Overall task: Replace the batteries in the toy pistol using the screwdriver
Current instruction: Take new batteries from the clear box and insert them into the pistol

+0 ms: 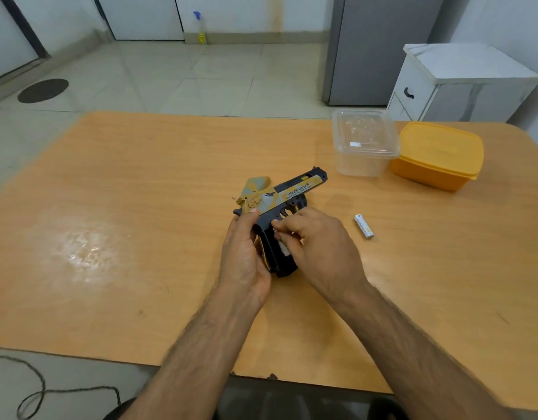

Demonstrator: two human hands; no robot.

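Observation:
The toy pistol (287, 192), black with yellow and grey markings, is held above the middle of the table with its barrel pointing away to the right. My left hand (245, 256) grips its handle from the left side. My right hand (314, 241) has its fingers curled at the open side of the handle, pinching a white battery (283, 248) that is mostly hidden. A yellow and grey cover piece (255, 184) lies on the table just behind the pistol. One loose white battery (364, 226) lies on the table to the right of my hands. No screwdriver is visible.
A clear plastic container (364, 142) and an orange lidded container (437, 156) stand at the table's (140, 207) back right. A white cabinet (461, 83) and a grey fridge (379, 50) are behind the table. A cable (34, 389) lies on the floor at lower left.

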